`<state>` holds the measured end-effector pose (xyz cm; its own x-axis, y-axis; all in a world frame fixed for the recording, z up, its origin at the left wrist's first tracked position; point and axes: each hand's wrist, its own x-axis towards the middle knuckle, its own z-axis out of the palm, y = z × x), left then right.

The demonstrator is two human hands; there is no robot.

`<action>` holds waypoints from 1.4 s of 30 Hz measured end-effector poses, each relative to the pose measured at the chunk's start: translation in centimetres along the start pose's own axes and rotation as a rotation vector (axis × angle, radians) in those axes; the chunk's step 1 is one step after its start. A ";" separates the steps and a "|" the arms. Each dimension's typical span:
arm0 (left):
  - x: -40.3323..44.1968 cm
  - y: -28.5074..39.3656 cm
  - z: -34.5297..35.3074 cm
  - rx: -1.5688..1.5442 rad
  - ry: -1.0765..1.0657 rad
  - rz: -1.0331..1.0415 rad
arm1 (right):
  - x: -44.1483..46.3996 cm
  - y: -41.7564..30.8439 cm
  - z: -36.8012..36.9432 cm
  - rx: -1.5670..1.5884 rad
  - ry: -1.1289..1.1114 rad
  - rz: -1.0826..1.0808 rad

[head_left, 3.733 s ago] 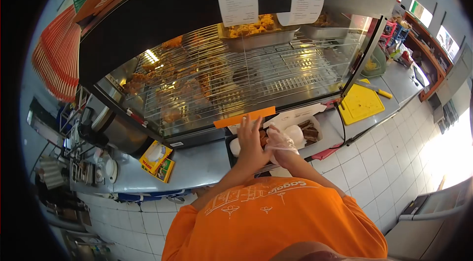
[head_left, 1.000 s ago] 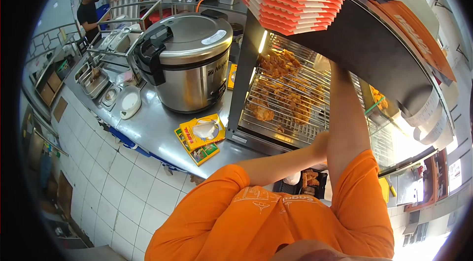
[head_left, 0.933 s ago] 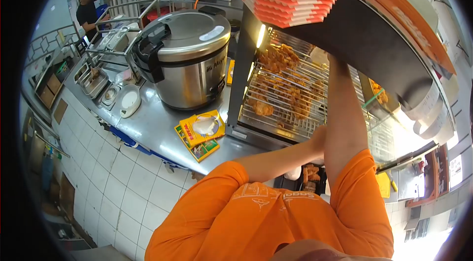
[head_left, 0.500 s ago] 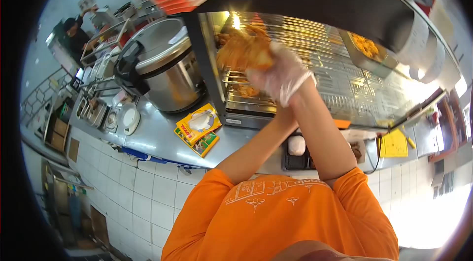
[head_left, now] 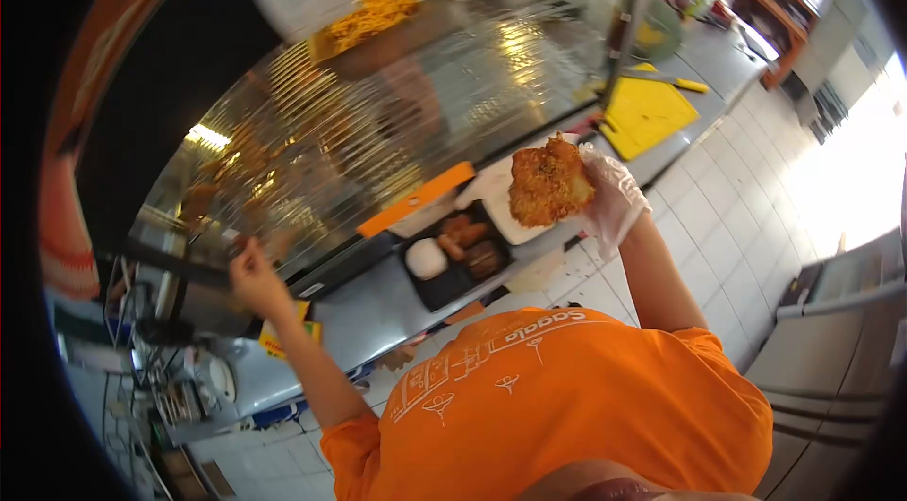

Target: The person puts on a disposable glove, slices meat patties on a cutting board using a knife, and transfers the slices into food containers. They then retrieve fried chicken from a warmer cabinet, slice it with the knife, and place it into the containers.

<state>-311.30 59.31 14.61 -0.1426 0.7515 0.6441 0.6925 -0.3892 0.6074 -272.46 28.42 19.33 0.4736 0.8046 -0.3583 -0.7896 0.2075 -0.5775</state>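
My right hand [head_left: 612, 198], in a clear plastic glove, grips a piece of fried chicken [head_left: 551, 183] with a golden-brown crust. It is held above a white board or sheet [head_left: 499, 194] on the counter. My bare left hand [head_left: 257, 276] is at the lower left edge of the heated display case [head_left: 378, 137], its fingers curled against the glass front. Whatever those fingers pinch is too small and blurred to name. Between my hands lies a black compartment tray [head_left: 436, 291] with a white rice mound [head_left: 426, 258], brown sausage-like pieces [head_left: 463, 233] and dark food.
A yellow cutting board [head_left: 652, 112] with a yellow-handled knife [head_left: 675, 81] lies at the counter's right. An orange strip [head_left: 416, 199] runs along the case's front edge. A yellow packet [head_left: 283, 331] is by my left forearm. A tray of yellow food [head_left: 370, 17] sits inside the case.
The fried chicken has come out of the case in my right hand and moved right, over the counter. My left hand has parted from the right wrist to the case's left edge. The view has turned right.
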 end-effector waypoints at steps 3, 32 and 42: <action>0.4 -1.7 -0.4 -0.011 0.057 -0.065 | 3.9 -4.5 -13.7 -0.066 0.239 0.015; 2.0 -4.2 -0.2 1.441 -0.472 -0.150 | 25.6 -36.0 -43.3 -2.372 0.630 -0.399; -30.1 34.9 18.7 -0.115 0.009 -0.387 | 31.4 -44.1 -42.4 -2.786 -0.156 0.093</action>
<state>-269.58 33.10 7.71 -0.3838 0.8496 0.3617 0.5028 -0.1362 0.8536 -206.21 20.93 2.42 0.3932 0.7974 -0.4579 0.9176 -0.3083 0.2511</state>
